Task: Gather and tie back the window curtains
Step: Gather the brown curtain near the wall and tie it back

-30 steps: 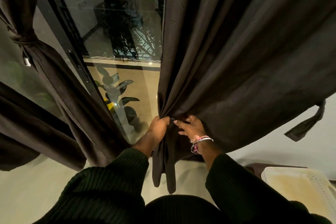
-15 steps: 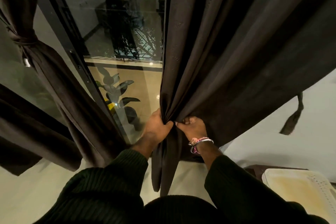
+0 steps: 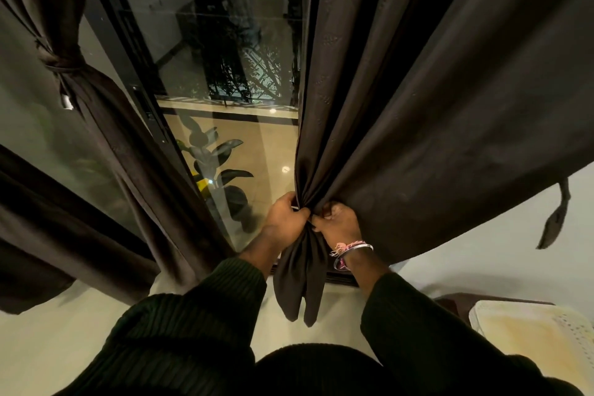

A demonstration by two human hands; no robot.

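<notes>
The dark brown right curtain [image 3: 418, 106] fans down from the upper right to a pinched bunch at centre, its tail hanging just below. The tied left curtain [image 3: 96, 112] hangs beside the glass door [image 3: 225, 74]. The left hand [image 3: 284, 222] and right hand [image 3: 340, 223], side by side, are both clenched on the bunch.

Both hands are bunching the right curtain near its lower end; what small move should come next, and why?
Probably keep the left hand clamped on the right curtain and reach the right hand for the tie strap, which hangs loose off to the right. The left curtain is already tied.
</notes>
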